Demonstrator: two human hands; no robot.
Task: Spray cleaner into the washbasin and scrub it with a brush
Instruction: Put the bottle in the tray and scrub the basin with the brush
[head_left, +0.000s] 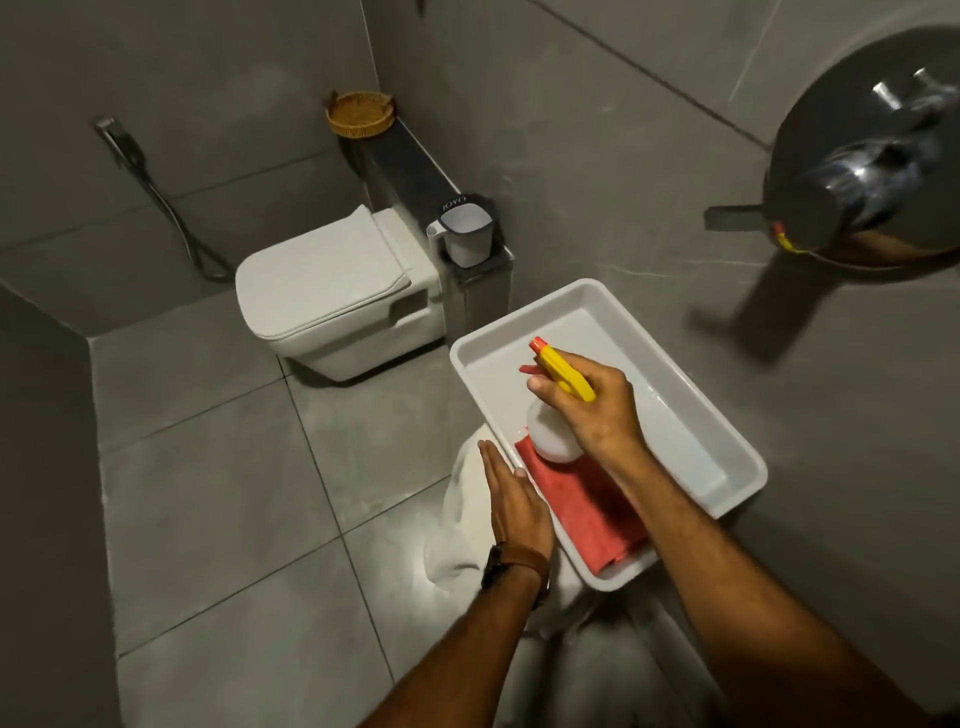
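Observation:
A white rectangular washbasin juts from the grey wall at centre right. My right hand grips a spray bottle with a yellow head and an orange nozzle, held over the basin's left part, nozzle pointing up-left. A red cloth lies over the basin's near corner, partly under the bottle. My left hand is flat with fingers straight, resting against the basin's outer near-left rim. I see no brush.
A white wall-hung toilet with its lid down stands to the left. A grey-and-white mug sits on a ledge beside it, a wicker basket farther back. A round mirror hangs at upper right. Grey floor tiles lie at left.

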